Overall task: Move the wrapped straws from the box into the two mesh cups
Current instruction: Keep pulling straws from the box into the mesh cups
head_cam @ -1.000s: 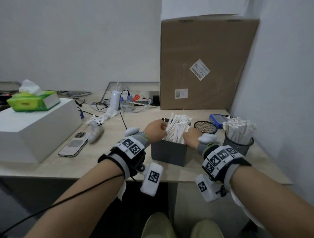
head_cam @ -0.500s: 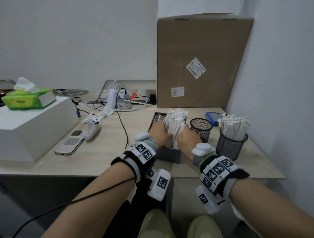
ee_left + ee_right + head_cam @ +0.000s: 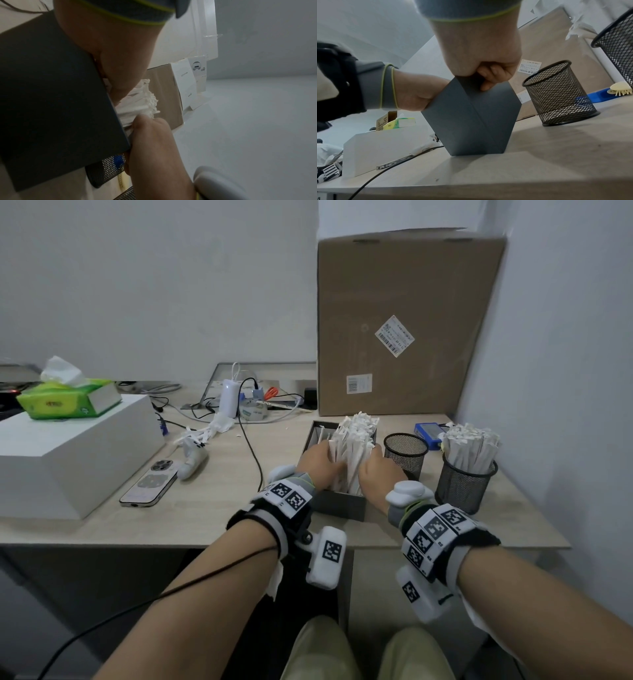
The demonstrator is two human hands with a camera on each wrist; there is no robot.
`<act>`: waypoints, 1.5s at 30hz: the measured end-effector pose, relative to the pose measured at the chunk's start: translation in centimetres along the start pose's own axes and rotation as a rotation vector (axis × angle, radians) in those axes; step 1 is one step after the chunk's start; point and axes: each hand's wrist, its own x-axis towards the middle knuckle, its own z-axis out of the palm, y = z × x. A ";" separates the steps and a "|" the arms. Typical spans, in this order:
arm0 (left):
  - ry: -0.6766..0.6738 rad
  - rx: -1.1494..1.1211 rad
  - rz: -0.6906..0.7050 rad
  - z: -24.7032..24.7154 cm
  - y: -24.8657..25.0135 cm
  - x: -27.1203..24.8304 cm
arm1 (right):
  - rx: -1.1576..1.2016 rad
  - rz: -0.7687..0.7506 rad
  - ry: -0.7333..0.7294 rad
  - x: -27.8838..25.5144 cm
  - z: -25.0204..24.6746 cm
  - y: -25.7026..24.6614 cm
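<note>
A dark grey box [image 3: 339, 505] near the table's front edge holds a bundle of white wrapped straws [image 3: 356, 443] standing upright. My left hand [image 3: 322, 463] reaches into the box on the bundle's left, fingers curled into the straws. On the bundle's right, my right hand [image 3: 378, 470] curls its fingers [image 3: 493, 75] over the box's corner and round the straws [image 3: 142, 105]. Just right of the box stands an empty black mesh cup [image 3: 406, 451]. A second mesh cup [image 3: 466, 487] further right is packed with wrapped straws [image 3: 471, 445]. The fingertips are hidden inside the box [image 3: 471, 117].
A tall cardboard carton [image 3: 404, 323] stands behind the box against the wall. A blue device [image 3: 426, 431] lies behind the cups. To the left are a phone [image 3: 149, 482], a black cable [image 3: 251, 446], a white box [image 3: 68, 453] and a green tissue pack [image 3: 65, 402].
Both hands have moved from the box's near rim down into it and closed in on the straw bundle from either side. The cups have not moved.
</note>
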 end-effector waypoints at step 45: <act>0.023 -0.135 0.061 0.4 -0.5 -0.8 | -0.015 0.013 -0.003 -0.7 -0.1 -0.6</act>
